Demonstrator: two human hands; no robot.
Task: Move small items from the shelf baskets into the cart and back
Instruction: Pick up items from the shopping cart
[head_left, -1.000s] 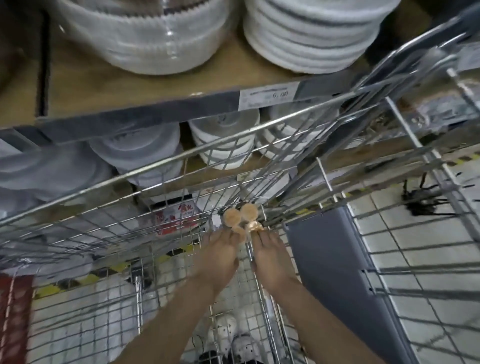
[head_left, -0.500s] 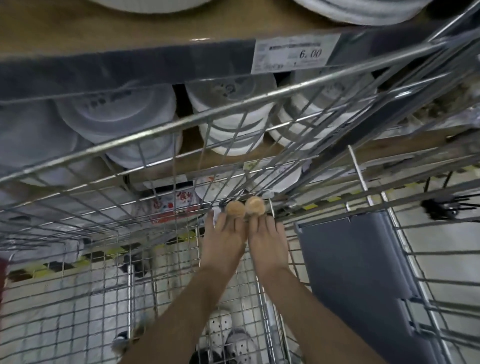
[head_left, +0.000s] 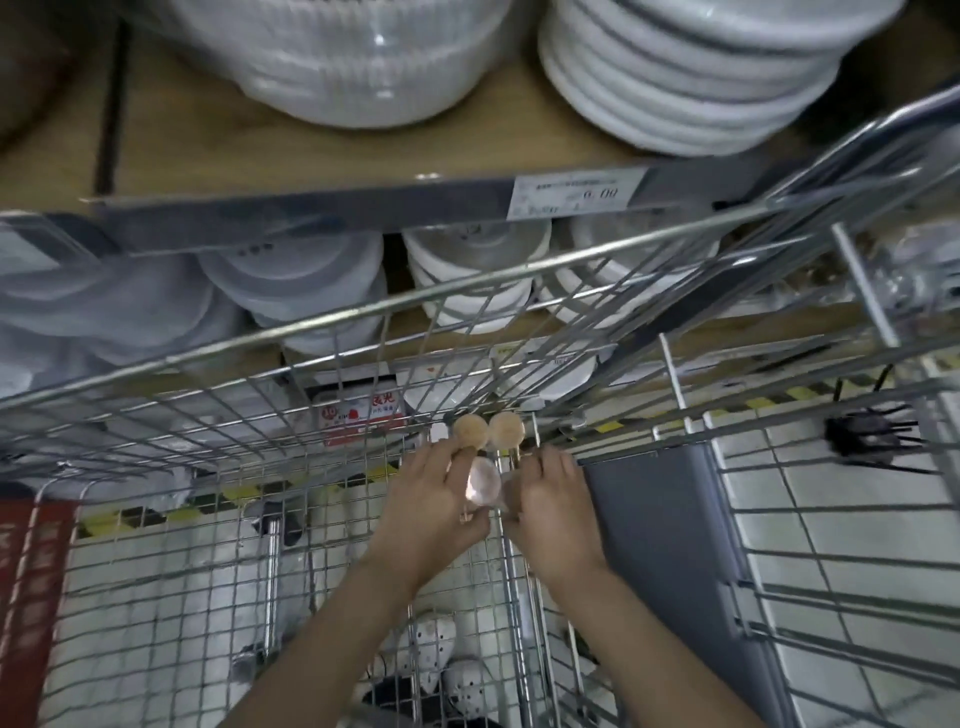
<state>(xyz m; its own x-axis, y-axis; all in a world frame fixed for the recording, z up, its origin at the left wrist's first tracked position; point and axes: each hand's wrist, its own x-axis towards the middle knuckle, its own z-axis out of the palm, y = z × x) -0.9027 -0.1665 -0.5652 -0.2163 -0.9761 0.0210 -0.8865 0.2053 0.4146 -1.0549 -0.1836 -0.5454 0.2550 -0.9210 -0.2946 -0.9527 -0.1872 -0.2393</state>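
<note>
Tan-headed small items (head_left: 506, 430), bunched with a clear round piece (head_left: 484, 480), held low inside the cart (head_left: 311, 332), close to its front wall. Gripped from both sides: left hand (head_left: 431, 504) curled round the bunch with the thumb tucked under, right hand (head_left: 556, 499) pinching from the other side, fingers (head_left: 545, 460) bent in toward the thin stems. Hard to tell exactly how many pieces share the grasp.

Main risk, judged from here: slipping through the cart's wire floor. Looks open enough in the mesh for thin stems to drop between the wires and hang or fall to the tiles under the cart. Could also snag, with a stem caught in the front wall's grid on release or on lifting out. Loosening both hands at once invites a scatter, since the round heads would roll across the cart's bottom. Clear piece easiest to lose sight of against the pale floor below the cart.
</note>
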